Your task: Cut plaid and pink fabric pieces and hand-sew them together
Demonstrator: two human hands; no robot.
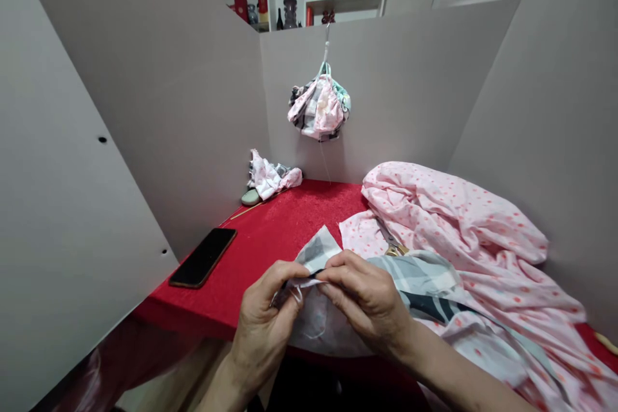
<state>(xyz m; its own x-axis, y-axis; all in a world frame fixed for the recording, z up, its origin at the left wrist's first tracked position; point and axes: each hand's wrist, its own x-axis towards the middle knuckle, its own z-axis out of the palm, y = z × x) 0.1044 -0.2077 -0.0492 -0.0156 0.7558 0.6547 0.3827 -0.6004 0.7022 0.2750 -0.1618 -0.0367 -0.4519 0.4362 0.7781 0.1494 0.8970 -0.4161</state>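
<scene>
My left hand (pixel 265 315) and my right hand (pixel 367 299) meet over the front edge of a red table (pixel 270 232). Both pinch a small grey and white checked fabric piece (pixel 317 251), folded between the fingertips. A thin white thread loops below my left fingers. More grey striped cloth (pixel 425 283) lies under my right wrist. Scissors (pixel 390 241) rest just beyond my right hand on pink dotted fabric (pixel 458 219).
A black phone (pixel 203 257) lies at the table's left edge. A bundle of fabric pieces (pixel 319 106) hangs on the back panel. More scraps (pixel 270 177) sit at the back corner with a thin stick. Grey panels enclose the table.
</scene>
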